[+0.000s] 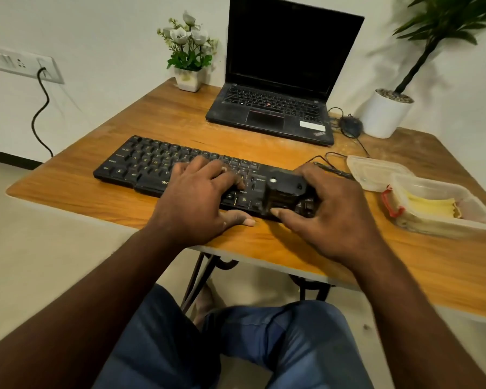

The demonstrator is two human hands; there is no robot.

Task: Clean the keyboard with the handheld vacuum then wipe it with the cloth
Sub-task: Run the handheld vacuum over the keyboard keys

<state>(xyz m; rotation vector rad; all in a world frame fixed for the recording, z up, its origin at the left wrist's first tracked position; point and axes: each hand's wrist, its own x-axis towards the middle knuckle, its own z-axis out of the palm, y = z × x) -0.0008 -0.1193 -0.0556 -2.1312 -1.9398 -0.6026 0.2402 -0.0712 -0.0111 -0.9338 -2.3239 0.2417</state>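
A black keyboard (pixel 143 164) lies slantwise on the wooden table (pixel 166 119). My left hand (pixel 199 197) rests flat on its middle keys, fingers spread, thumb on the table at the front edge. My right hand (pixel 328 206) grips a small black handheld vacuum (pixel 285 189) that sits on the keyboard's right end; a white button shows on its top. A thin cable (pixel 328 157) runs from the vacuum toward the back right. A yellow cloth (pixel 429 206) lies folded inside a clear plastic box (pixel 472 220) at the right.
A clear lid (pixel 373 169) lies beside the box. Behind the keyboard stands an open black laptop (pixel 272 108), with a mouse (pixel 351 126) and a white potted plant (pixel 385 113) to its right and a small flower pot (pixel 188 77) to its left. My knees are under the near table edge.
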